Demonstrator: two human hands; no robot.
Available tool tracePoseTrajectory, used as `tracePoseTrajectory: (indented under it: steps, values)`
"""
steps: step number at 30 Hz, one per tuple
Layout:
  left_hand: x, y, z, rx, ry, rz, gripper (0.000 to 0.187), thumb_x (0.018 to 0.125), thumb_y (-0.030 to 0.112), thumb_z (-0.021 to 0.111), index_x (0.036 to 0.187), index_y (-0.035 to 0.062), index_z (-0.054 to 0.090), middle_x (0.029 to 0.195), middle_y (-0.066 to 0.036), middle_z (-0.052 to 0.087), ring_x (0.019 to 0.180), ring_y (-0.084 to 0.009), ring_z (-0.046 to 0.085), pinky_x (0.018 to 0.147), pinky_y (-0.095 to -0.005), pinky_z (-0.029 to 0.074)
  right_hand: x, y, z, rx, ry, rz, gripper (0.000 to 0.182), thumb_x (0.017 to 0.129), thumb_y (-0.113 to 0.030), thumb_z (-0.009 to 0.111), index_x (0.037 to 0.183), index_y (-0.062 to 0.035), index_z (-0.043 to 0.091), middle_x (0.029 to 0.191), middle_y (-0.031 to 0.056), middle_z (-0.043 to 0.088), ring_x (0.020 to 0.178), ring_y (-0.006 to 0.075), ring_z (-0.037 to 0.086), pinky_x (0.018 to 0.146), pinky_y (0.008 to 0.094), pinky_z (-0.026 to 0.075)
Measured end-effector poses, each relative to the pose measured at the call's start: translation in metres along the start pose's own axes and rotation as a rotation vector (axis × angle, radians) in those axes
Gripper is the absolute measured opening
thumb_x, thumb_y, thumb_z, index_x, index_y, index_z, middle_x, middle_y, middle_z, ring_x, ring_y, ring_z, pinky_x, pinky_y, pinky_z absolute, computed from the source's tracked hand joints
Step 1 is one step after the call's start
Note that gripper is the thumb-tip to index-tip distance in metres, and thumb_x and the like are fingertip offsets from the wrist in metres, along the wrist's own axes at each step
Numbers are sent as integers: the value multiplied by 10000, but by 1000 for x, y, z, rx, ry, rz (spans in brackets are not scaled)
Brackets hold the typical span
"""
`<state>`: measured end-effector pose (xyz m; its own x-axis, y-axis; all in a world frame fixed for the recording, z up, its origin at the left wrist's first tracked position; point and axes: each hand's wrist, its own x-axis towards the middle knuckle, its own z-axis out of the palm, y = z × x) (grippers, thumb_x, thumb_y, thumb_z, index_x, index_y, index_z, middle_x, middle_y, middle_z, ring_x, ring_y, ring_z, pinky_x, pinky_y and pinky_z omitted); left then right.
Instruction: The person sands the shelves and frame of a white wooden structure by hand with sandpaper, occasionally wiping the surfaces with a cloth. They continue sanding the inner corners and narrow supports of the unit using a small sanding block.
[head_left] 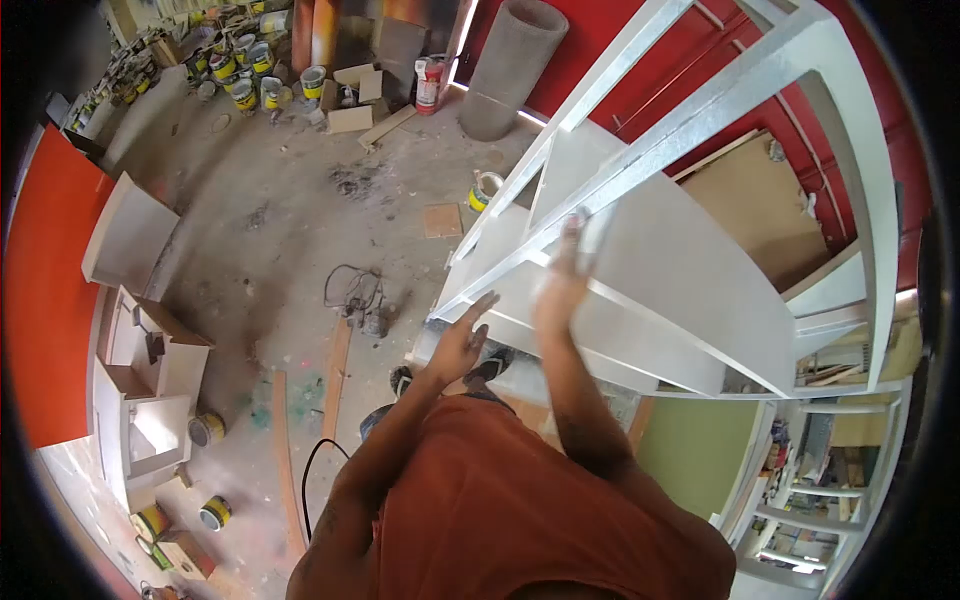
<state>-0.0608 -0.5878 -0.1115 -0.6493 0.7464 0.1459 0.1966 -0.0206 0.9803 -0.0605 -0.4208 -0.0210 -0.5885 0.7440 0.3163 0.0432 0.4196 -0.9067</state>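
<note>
A large white-painted shelf unit (690, 270) with upright boards and a long top rail (670, 130) stands in front of me. My right hand (562, 290) is at the lower part of that rail, smeared by motion. A pale blurred patch shows beside its fingertips, and I cannot tell whether it is something held. Lower and to the left, my left hand (462, 348) is near the unit's lower left corner, its fingers stretched out and thumb apart, holding nothing.
On the floor lie a cable with a small power tool (372, 318), wood strips (338, 370) and a square brown board (441, 221). An open paint can (484, 190) stands by the unit. White cabinets (155, 400) are at left; many cans (243, 70) and a concrete-like cylinder (512, 65) stand at the back.
</note>
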Motion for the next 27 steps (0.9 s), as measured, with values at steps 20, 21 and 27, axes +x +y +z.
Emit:
tracePoseTrajectory:
  steps: [20, 21, 27]
  values:
    - [11, 28, -18, 289, -137, 93, 539, 963, 104, 578, 1484, 160, 453, 1158, -146, 689, 1006, -371, 675, 872, -440, 549, -5, -52, -123, -83, -83, 434, 702, 946, -518, 643, 1345, 55, 566, 1294, 199, 615, 1191, 283, 577, 1035, 361, 430]
    - [24, 47, -9, 288, -130, 93, 539, 963, 104, 578, 1484, 160, 453, 1158, -146, 689, 1006, -371, 675, 872, -440, 549, 0, -33, -149, -122, -55, 380, 638, 954, -475, 655, 1301, 57, 598, 1223, 190, 650, 1145, 270, 598, 1026, 349, 431]
    - [76, 105, 35, 656, 92, 73, 746, 922, 173, 623, 1576, 286, 284, 952, -158, 656, 824, -339, 683, 742, -480, 568, 45, -42, -242, -352, -390, 243, 441, 994, -329, 631, 1269, 16, 636, 1158, 145, 694, 1104, 198, 611, 1006, 330, 440]
